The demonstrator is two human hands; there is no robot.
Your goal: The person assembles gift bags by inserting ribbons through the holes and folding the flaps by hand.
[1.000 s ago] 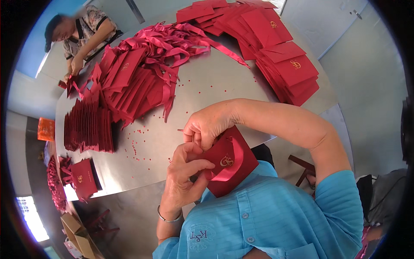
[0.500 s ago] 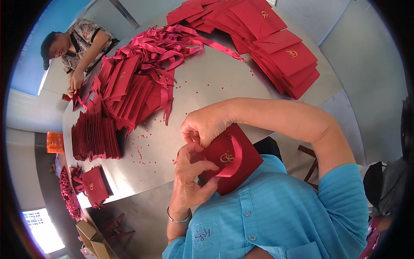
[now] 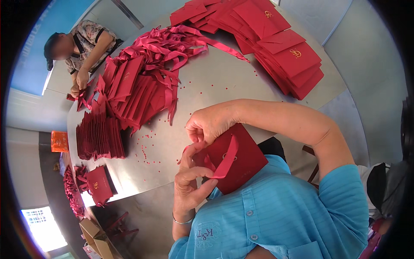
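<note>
A dark red paper gift bag (image 3: 246, 162) with gold print is tilted in front of my chest. My left hand (image 3: 189, 181), a bracelet at its wrist, pinches the bag's red ribbon handle (image 3: 229, 159) between thumb and finger near the bag's opening. The ribbon arcs across the bag's front. At the far corner of the bag's top edge is my right hand (image 3: 209, 124), its fingers curled and pressed together. What those fingertips hold is hidden behind the bag and the hand.
On the metal table (image 3: 215, 73) lie a heap of red ribbons (image 3: 159, 47), a row of red bags (image 3: 101, 134), and flat red bags (image 3: 289, 56) at the far right. Small red dots are scattered about. A co-worker (image 3: 92, 47) handles a bag at far left. An open carton (image 3: 97, 237) sits lower left.
My left thumb and finger have drawn the ribbon handle tauter, and it now stands away from the bag's front. My right hand stays at the bag's edge. The view has shifted slightly.
</note>
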